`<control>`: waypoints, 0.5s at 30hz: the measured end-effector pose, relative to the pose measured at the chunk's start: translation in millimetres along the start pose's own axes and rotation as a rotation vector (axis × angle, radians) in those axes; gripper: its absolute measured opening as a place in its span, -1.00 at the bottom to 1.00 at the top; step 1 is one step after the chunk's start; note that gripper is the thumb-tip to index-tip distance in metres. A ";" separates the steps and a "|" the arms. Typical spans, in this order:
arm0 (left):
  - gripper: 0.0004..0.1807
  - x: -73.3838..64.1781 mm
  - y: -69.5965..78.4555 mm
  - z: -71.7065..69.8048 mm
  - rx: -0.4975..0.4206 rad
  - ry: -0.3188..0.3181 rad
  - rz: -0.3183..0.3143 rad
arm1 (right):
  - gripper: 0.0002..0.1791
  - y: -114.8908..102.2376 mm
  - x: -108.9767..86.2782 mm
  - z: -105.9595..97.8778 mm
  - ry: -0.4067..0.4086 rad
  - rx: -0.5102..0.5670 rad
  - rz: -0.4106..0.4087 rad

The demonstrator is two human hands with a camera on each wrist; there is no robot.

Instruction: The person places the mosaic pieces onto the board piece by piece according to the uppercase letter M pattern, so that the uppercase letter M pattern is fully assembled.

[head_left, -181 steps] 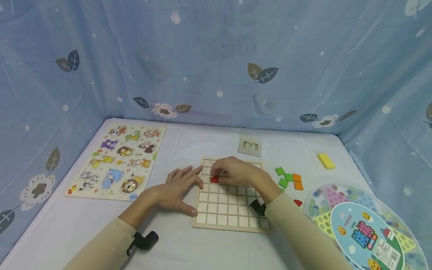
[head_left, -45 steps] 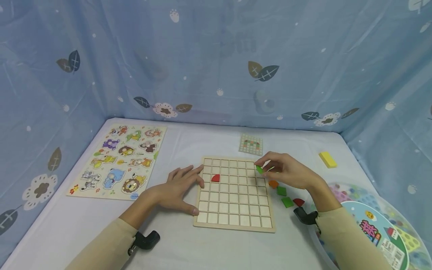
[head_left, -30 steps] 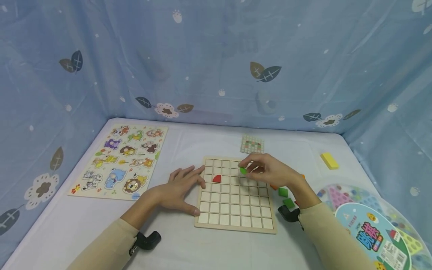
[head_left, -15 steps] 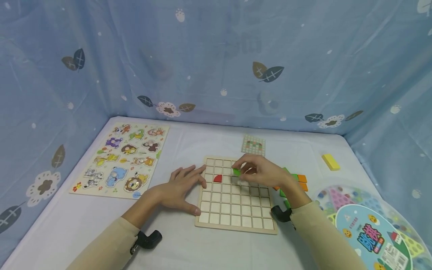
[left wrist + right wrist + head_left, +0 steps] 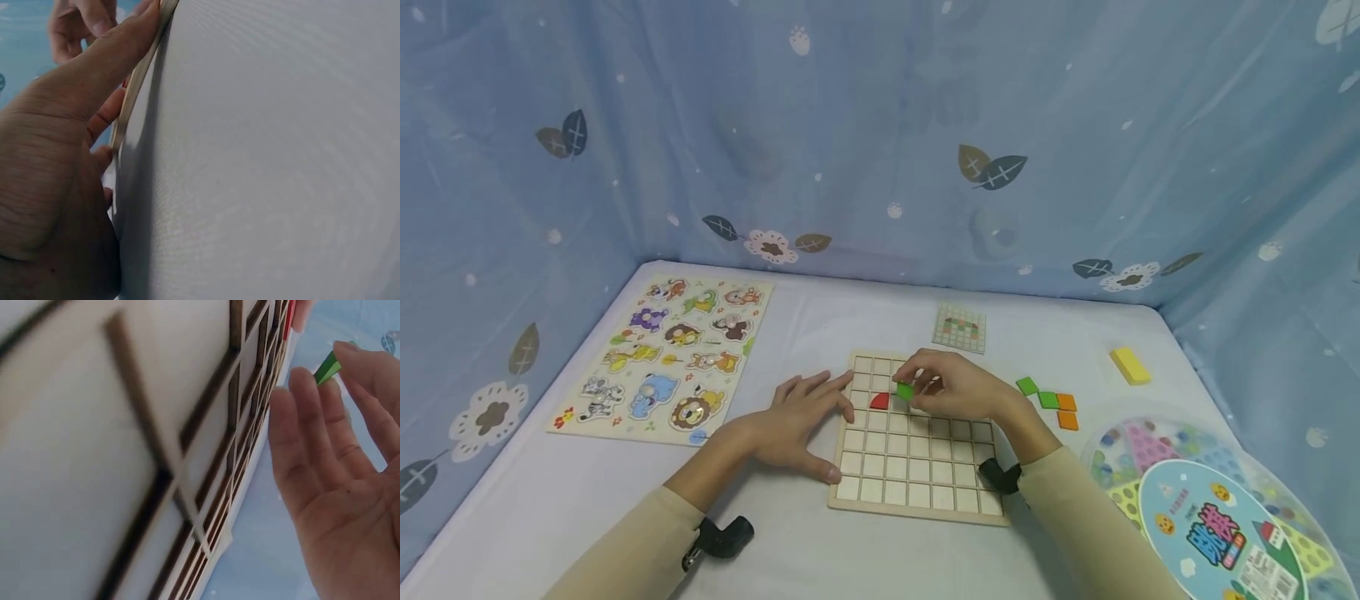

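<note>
A wooden grid board (image 5: pixel 906 469) lies on the white table. One red quarter-round tile (image 5: pixel 880 402) sits in a cell near its upper left. My right hand (image 5: pixel 957 387) pinches a green tile (image 5: pixel 905 391) between thumb and fingertips, close over the board and just right of the red tile. In the right wrist view the green tile (image 5: pixel 327 369) is tilted, its edge toward the camera. My left hand (image 5: pixel 793 429) rests with fingers spread along the board's left edge. The left wrist view shows its thumb (image 5: pixel 103 62) against the board's side.
Loose green tiles (image 5: pixel 1047 400) and orange tiles (image 5: pixel 1066 402) lie right of the board. Behind it is a small pattern card (image 5: pixel 960 329). An animal puzzle (image 5: pixel 658 429) lies at left. A yellow block (image 5: pixel 1130 367) and a round, clear-lidded game set (image 5: pixel 1217 525) are at right.
Six seconds ago my right hand was at the red tile, which now lies released. Since then it has carried a green tile leftward from the board's right edge. My left hand stays put.
</note>
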State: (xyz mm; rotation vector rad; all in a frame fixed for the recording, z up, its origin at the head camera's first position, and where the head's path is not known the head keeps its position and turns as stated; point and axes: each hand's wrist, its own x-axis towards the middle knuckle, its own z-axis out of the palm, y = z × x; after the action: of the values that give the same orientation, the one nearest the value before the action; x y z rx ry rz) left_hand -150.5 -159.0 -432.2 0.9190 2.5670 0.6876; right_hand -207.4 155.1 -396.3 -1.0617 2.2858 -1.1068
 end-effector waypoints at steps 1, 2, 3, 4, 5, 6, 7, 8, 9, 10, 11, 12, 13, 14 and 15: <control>-0.23 -1.1 0.1 0.0 -0.003 -0.003 -0.001 | -0.62 0.0 1.8 1.7 -0.005 -0.018 0.000; -0.23 -1.9 0.3 0.0 -0.008 -0.004 -0.001 | -0.62 -0.3 3.2 2.8 -0.009 -0.037 -0.001; -0.23 -2.3 0.6 0.0 -0.014 -0.004 0.004 | -0.62 -0.7 4.3 3.6 -0.012 -0.056 0.000; -0.23 -2.3 0.9 0.1 -0.017 -0.003 0.009 | -0.62 -1.4 5.3 4.0 -0.015 -0.076 0.003; -0.23 -2.2 1.3 0.0 -0.020 -0.002 0.012 | -0.62 -2.0 6.1 4.2 -0.019 -0.093 0.005; -0.24 -2.2 1.7 -0.1 -0.023 0.000 0.014 | -0.62 -3.3 6.8 4.2 -0.024 -0.109 0.011; -0.24 -2.3 1.9 -0.2 -0.020 -0.001 0.013 | -0.62 -4.0 7.3 4.2 -0.027 -0.123 0.014; -0.24 -2.3 2.0 -0.4 -0.019 0.000 0.012 | -0.62 -4.5 7.7 4.2 -0.030 -0.134 0.015; -0.24 -2.2 2.0 -0.5 -0.016 0.000 0.010 | -0.62 -4.8 8.2 4.6 -0.033 -0.142 0.020; -0.24 -2.2 1.8 -0.5 -0.011 0.000 0.009 | -0.61 -5.5 8.6 4.7 -0.035 -0.149 0.025; -0.24 -2.1 1.7 -0.5 -0.009 0.001 0.008 | -0.61 -5.4 9.0 5.2 -0.035 -0.157 0.025; -0.23 -2.1 1.5 -0.5 -0.008 0.002 0.008 | -0.61 -5.1 9.4 5.6 -0.035 -0.163 0.024; -0.23 -1.9 1.2 -0.4 -0.006 0.003 0.008 | -0.62 -4.4 9.6 6.0 -0.036 -0.169 0.019; -0.23 -1.7 1.0 -0.3 -0.006 0.004 0.008 | -0.62 -3.8 9.8 6.4 -0.037 -0.174 0.013; -0.23 -1.8 0.7 -0.1 -0.006 0.003 0.007 | -0.63 -3.0 9.9 6.8 -0.038 -0.179 0.008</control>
State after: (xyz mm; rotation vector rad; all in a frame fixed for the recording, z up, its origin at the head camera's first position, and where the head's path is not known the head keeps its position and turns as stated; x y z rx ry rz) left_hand -148.9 -159.7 -431.4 0.9269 2.5642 0.6984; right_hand -208.1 142.9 -398.3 -1.1282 2.3920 -0.8845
